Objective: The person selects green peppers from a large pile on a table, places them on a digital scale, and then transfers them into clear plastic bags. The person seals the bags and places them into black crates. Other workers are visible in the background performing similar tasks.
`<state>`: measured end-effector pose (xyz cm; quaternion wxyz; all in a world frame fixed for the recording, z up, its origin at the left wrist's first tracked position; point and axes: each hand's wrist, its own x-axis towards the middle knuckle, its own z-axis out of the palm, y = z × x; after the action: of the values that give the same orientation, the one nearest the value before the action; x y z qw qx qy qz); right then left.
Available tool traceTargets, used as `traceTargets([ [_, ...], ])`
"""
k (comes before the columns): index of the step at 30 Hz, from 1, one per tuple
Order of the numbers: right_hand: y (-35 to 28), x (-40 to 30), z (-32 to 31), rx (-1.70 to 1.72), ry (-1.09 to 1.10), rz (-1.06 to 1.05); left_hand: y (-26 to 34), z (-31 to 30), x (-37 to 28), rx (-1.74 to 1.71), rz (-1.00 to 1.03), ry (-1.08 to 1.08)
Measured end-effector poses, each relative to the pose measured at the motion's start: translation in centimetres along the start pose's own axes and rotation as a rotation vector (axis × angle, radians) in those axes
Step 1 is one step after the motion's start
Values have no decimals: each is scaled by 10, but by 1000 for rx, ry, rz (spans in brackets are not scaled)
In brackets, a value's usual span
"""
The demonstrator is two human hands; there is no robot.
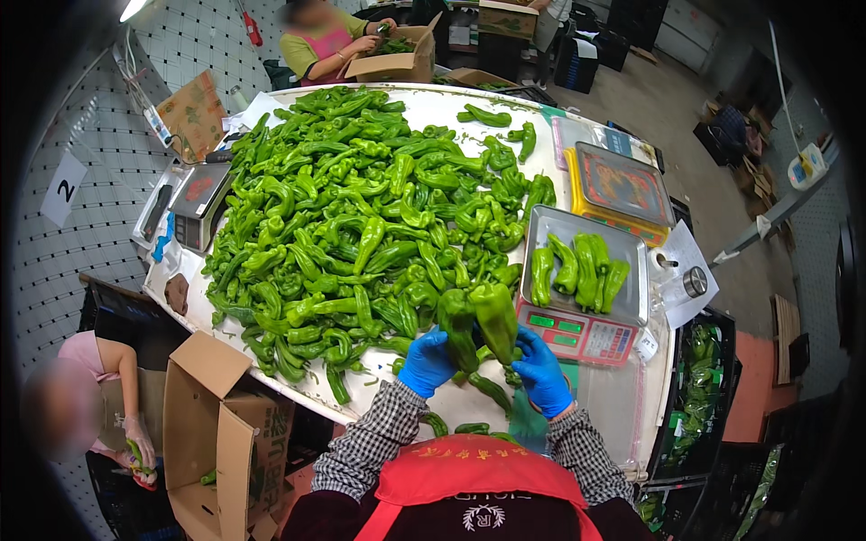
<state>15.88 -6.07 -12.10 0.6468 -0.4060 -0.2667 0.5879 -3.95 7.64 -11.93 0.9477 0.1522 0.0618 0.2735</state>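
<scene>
Both hands wear blue gloves and are raised over the near edge of the table. My left hand (427,364) grips a broad dark green pepper (457,330). Beside it, a lighter green pepper (494,319) is held upright by my right hand (543,376), with the fingers at its lower tip. A large heap of long green peppers (352,223) spreads over the white table (433,111) in front of me. To the right, several peppers (587,270) lie side by side in the metal tray (632,250) of a digital scale (568,333) with lit green displays.
A yellow scale (622,186) stands behind the tray, another scale (199,203) at the left. An open cardboard box (233,446) is at lower left. Black crates (697,399) with bagged peppers stand right. One person (325,40) works across the table, another (115,392) at left.
</scene>
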Motion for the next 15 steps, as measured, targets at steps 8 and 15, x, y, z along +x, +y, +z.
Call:
traceTargets([
  [8,17,-41,-35,-445,18,-93,-35,16,-10,263,-177,-69],
  [15,-2,-64,-49,-389,60,-159,-69,17,8,214,-230,-157],
])
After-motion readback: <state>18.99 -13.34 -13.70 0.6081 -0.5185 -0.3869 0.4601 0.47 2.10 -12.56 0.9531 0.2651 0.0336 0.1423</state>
